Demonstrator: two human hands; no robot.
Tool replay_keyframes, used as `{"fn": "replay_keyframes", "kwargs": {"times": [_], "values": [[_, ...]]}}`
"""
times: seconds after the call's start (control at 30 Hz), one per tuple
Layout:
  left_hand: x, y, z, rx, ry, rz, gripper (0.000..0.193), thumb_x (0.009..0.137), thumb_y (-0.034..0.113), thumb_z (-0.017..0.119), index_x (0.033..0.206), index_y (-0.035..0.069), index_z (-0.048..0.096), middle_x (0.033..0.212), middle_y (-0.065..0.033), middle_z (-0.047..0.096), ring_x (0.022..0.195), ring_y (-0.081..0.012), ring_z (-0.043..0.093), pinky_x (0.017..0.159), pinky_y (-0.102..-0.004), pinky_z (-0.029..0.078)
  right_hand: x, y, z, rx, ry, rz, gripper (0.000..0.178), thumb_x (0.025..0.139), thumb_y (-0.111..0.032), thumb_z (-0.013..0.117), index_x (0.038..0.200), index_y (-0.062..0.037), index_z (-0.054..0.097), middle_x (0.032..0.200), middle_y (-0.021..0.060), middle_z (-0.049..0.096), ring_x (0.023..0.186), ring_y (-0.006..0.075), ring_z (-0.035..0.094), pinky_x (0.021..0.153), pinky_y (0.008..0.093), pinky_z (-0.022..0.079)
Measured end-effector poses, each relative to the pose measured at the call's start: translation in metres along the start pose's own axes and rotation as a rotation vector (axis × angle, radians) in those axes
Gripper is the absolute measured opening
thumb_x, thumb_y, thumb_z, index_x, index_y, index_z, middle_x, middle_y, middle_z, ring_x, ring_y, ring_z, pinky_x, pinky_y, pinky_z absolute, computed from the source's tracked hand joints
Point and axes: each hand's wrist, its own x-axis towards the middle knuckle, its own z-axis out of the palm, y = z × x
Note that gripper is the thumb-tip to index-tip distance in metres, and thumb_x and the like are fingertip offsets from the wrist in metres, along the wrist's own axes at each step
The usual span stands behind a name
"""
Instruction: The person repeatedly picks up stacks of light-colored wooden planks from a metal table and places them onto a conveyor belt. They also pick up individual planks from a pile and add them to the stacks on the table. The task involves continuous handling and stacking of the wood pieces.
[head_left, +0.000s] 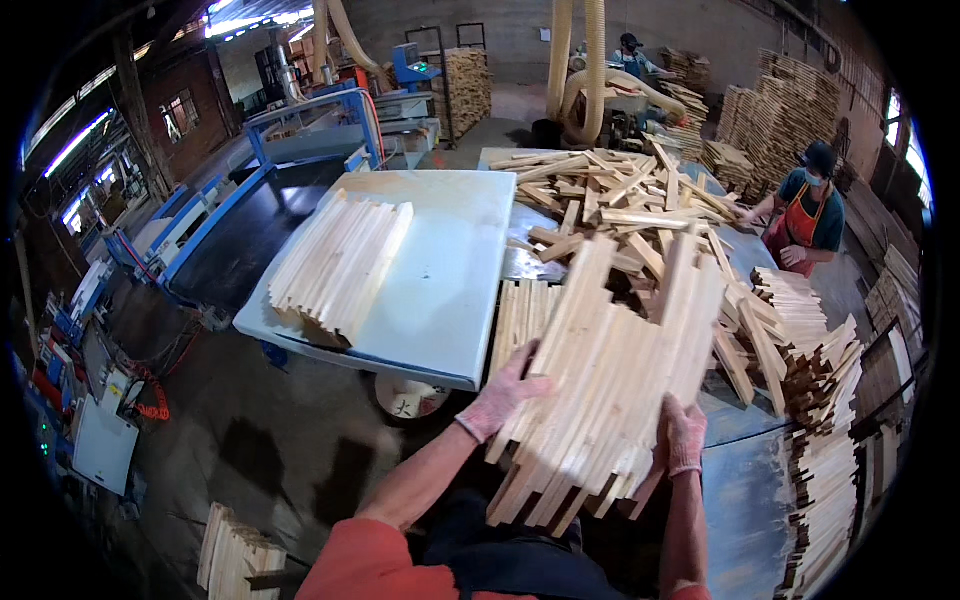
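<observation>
Between my two gloved hands is a wide bundle of pale wooden strips (610,375), lying side by side with uneven ends. My left hand (508,395) presses its left edge, with the thumb on top and the other fingers partly hidden. Wrapped round the right edge is my right hand (685,435); the wood covers some of its fingers. The bundle is tilted in front of my body. To its left, another stack of strips (345,260) rests on a pale-topped table (450,240). A row of strips (520,315) shows just behind my left hand.
A loose heap of strips (620,205) covers the far worktable (745,510). At the right, a co-worker in an orange apron (800,230) reaches toward it. Stacked strips (825,480) line the right edge. A blue-framed conveyor (250,215) stands left; a white bucket (410,397) sits under the pale-topped table.
</observation>
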Motion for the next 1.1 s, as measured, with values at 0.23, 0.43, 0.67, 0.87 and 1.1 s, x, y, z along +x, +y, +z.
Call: {"fn": "replay_keyframes", "kwargs": {"times": [0.23, 0.43, 0.67, 0.87, 1.1], "values": [[-0.060, 0.018, -0.204, -0.118, 0.253, -0.129, 0.070, 0.093, 0.018, 0.073, 0.155, 0.001, 0.044, 0.136, -0.0092, 0.062, 0.120, -0.0185, 0.060, 0.106, -0.0342, 0.050, -0.047, -0.047, 0.215, -0.244, -0.362, 0.108, 0.048, 0.089, -0.044, 0.082, 0.079, 0.0002, 0.066, 0.068, 0.0051, 0.066, 0.060, 0.0138, 0.057, 0.054, 0.0349, 0.047], [-0.051, 0.014, -0.301, -0.062, 0.336, -0.223, 0.072, 0.093, 0.021, 0.076, 0.150, -0.005, 0.041, 0.132, -0.0134, 0.062, 0.119, -0.0197, 0.062, 0.106, -0.0344, 0.051, -0.053, -0.086, 0.322, -0.453, -0.460, 0.103, 0.075, 0.084, -0.059, 0.083, 0.111, 0.0106, 0.073, 0.095, 0.0221, 0.076, 0.084, 0.0286, 0.074, 0.077, 0.0404, 0.059], [0.031, 0.001, -0.353, -0.005, 0.298, -0.346, 0.073, 0.087, 0.022, 0.086, 0.141, -0.006, 0.045, 0.129, -0.0168, 0.064, 0.119, -0.0232, 0.065, 0.106, -0.0370, 0.053, 0.013, -0.083, 0.398, -0.753, -0.522, 0.123, 0.095, 0.079, -0.072, 0.076, 0.116, 0.0156, 0.072, 0.105, 0.0342, 0.075, 0.100, 0.0407, 0.077, 0.088, 0.0469, 0.060], [0.145, -0.032, -0.423, 0.369, 0.247, -0.430, 0.090, 0.086, 0.036, 0.087, 0.148, -0.012, 0.042, 0.142, -0.0260, 0.061, 0.127, -0.0318, 0.064, 0.111, -0.0415, 0.050, 0.072, -0.091, 0.458, -0.698, -0.428, 0.120, 0.095, 0.077, -0.073, 0.078, 0.117, 0.0127, 0.071, 0.104, 0.0296, 0.077, 0.100, 0.0380, 0.077, 0.088, 0.0453, 0.059], [0.228, 0.050, -0.413, 0.992, 0.203, -0.227, 0.093, 0.087, 0.048, 0.082, 0.153, -0.006, 0.045, 0.158, -0.0294, 0.047, 0.145, -0.0428, 0.048, 0.121, -0.0472, 0.039, 0.120, -0.096, 0.499, -0.634, -0.386, 0.193, 0.083, 0.081, -0.068, 0.077, 0.111, 0.0100, 0.077, 0.097, 0.0288, 0.077, 0.093, 0.0377, 0.077, 0.084, 0.0453, 0.060]]}}
